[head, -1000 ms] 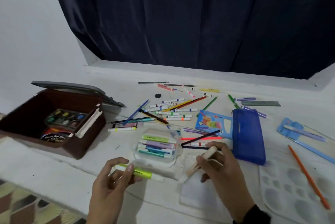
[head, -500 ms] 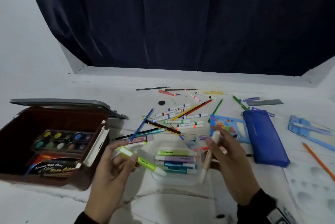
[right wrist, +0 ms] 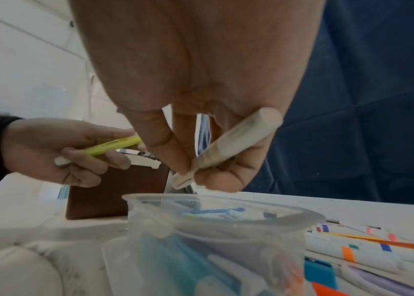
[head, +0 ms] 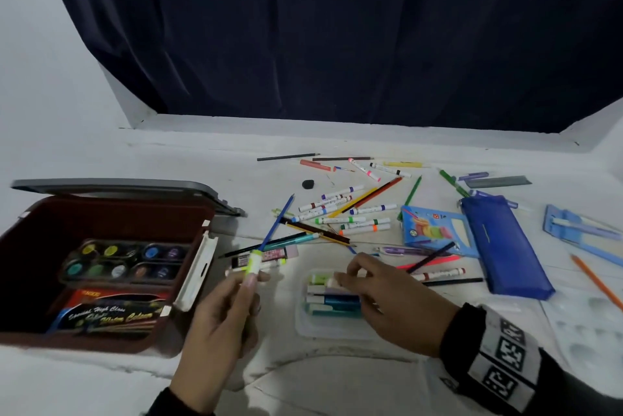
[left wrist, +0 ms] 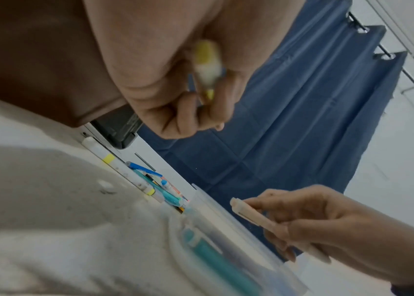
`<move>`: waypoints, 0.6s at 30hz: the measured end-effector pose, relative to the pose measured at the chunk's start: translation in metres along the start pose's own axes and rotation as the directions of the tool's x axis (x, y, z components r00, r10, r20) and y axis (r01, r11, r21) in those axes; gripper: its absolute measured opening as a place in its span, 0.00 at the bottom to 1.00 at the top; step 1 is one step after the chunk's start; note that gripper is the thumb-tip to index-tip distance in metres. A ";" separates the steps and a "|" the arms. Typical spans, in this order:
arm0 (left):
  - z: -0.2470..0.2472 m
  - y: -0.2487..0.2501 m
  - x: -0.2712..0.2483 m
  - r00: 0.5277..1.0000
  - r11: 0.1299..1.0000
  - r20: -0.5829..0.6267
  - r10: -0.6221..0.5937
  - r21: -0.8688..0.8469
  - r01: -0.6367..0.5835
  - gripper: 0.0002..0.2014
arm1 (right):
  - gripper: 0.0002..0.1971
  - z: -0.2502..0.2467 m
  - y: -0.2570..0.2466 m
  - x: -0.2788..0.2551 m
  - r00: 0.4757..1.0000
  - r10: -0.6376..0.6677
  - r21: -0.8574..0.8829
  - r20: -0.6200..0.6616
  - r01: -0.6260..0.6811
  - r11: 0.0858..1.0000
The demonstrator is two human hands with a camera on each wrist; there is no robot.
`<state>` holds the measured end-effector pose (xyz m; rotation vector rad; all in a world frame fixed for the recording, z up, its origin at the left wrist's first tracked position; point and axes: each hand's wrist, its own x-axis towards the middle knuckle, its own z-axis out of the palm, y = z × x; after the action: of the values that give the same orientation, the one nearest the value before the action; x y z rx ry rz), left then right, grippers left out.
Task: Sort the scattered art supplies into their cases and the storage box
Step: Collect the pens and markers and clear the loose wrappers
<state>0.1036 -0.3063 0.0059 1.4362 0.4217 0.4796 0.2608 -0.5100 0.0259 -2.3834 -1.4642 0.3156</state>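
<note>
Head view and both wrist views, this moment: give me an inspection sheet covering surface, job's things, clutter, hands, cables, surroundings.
Surface: white table, uneven cloth near the front edge.
Job's things: clear case holding highlighters; brown storage box open, paint pots inside; blue pouch lying flat.
Clutter: markers and pencils scattered behind the case; white palette at right.
Hands: left hand grips yellow highlighter; right hand fingers pinch beige highlighter over the case.
Cables: nothing seen.
Surroundings: dark blue curtain, white wall.
</note>
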 end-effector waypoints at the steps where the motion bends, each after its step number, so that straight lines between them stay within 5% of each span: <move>1: -0.002 -0.001 -0.001 0.999 1.000 0.038 -0.012 0.024 0.011 0.13 | 0.20 0.001 -0.002 0.003 1.000 -0.007 -0.029 0.017 0.008 1.000; 5: -0.015 -0.012 -0.003 0.990 0.990 0.119 -0.073 0.132 0.057 0.21 | 0.18 0.006 -0.005 0.014 0.998 -0.001 -0.171 0.060 0.011 0.985; 7: -0.020 -0.015 -0.003 0.987 0.980 0.144 -0.063 0.197 0.034 0.16 | 0.17 0.009 -0.005 0.017 0.997 0.008 -0.242 0.077 0.011 0.970; 9: -0.023 -0.018 -0.002 0.985 0.962 0.171 -0.011 0.270 -0.036 0.08 | 0.17 0.011 -0.004 0.019 0.996 0.000 -0.298 0.090 0.027 0.954; 14: -0.018 -0.017 0.005 0.955 0.853 0.262 0.140 0.458 -0.251 0.12 | 0.16 0.013 -0.004 0.021 0.998 0.013 -0.311 0.065 0.008 0.950; 18: -0.004 -0.016 0.017 0.874 0.642 0.424 0.238 0.606 -0.469 0.08 | 0.14 0.018 -0.004 0.024 0.999 0.042 -0.292 0.014 -0.036 0.956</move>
<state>0.1171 -0.2949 -0.0106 2.3338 0.0332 0.4143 0.2615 -0.4841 0.0107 -2.6484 -1.5686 0.1402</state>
